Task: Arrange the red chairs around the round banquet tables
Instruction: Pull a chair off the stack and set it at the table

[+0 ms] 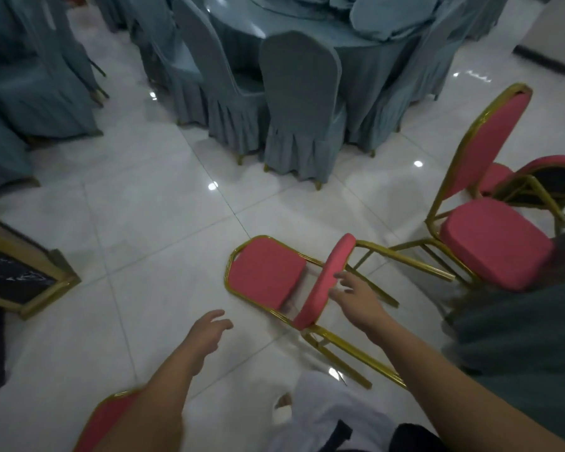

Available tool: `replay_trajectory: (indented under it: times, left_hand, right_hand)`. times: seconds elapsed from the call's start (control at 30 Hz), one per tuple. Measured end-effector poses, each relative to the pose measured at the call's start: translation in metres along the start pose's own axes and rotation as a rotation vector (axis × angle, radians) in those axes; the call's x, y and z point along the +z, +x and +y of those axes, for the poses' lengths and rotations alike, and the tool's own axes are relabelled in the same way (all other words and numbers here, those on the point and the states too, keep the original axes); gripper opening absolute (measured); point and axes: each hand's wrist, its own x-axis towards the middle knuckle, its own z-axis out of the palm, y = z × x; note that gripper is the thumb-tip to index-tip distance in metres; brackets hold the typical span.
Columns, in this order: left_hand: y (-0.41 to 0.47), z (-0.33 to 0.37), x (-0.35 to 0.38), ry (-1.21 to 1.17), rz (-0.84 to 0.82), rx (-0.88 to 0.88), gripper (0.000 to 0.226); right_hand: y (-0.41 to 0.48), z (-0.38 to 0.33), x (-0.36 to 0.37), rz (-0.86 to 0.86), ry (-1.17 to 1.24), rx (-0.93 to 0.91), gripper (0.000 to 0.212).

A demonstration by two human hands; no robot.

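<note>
Glossy white floor tiles [144,223] spread through a dim banquet room. Fingers [346,278] of the right hand [359,300] are spread and nearly straight and hold nothing. Their tips reach the edge of the upturned seat of a red padded chair with a gold metal frame [265,272], but it is unclear whether they touch it. Fingers [217,316] of the left hand [207,331] are loosely extended over bare floor, apart from the chair and grasping nothing.

That chair lies tipped on its back in the middle of the floor, backrest flat on the tiles and legs pointing toward the right. Just beside its legs stands a second red chair [496,243], upright, with a third red chair [552,171] tilted behind it. The corner of another red seat [108,415] shows under the left forearm. Farther off, a round worktop draped in blue-grey cloth [307,31] is ringed by blue-grey covered chairs [300,102]. A gold-framed dark panel [20,272] rests at the left edge.
</note>
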Motion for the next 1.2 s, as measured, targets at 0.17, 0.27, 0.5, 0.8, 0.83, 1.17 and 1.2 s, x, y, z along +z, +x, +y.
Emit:
replay_trajectory:
  times: [0.17, 0.27, 0.5, 0.8, 0.83, 1.17, 1.2]
  left_hand:
    - [0.066, 0.105, -0.047, 0.016, -0.039, 0.116, 0.039]
    - [0.113, 0.173, -0.072, 0.073, -0.041, 0.188, 0.042]
    - [0.187, 0.279, -0.136, 0.211, -0.136, 0.199, 0.044]
    - [0.316, 0.391, -0.185, 0.276, -0.229, 0.267, 0.032]
    - [0.333, 0.404, -0.185, 0.318, -0.264, 0.270, 0.032]
    - [0.429, 0.510, -0.201, 0.734, -0.616, 0.316, 0.027]
    - [0.432, 0.516, -0.198, 0.741, -0.638, 0.316, 0.026]
  right_hand:
    - [0.081, -0.045, 0.018, 0.058, 0.031, 0.035, 0.047]
    - [0.141, -0.076, 0.044, 0.098, 0.095, 0.049, 0.044]
    - [0.263, -0.167, 0.110, 0.106, 0.212, 0.117, 0.043]
    - [0.357, -0.249, 0.150, 0.250, 0.300, 0.161, 0.044]
    - [0.363, -0.249, 0.156, 0.308, 0.334, 0.208, 0.044]
    - [0.320, -0.305, 0.259, 0.865, 0.699, 0.658, 0.030]
    - [0.317, -0.313, 0.267, 0.896, 0.715, 0.676, 0.035]
